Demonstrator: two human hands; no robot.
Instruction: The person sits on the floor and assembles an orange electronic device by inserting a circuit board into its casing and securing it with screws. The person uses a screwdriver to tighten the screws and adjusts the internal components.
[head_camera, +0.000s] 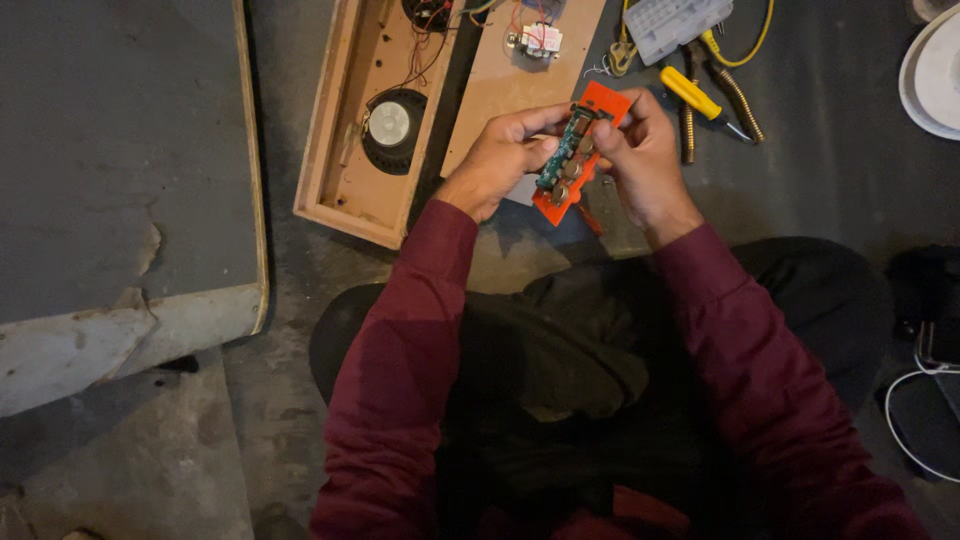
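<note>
Both arms, in dark red long sleeves, reach forward from the bottom of the view over crossed legs and meet above the floor, elbows apart and forearms angled inward. The left hand (500, 155) is turned palm inward, its fingers curled with thumb on top in a closed grip. The right hand (640, 155) faces it just beside, back of the hand outward, thumb and fingertips pinched together, wrist slightly bent.

circuit board (566, 158) between both hands, speaker box (372, 110) left, tools (712, 95) right
</note>
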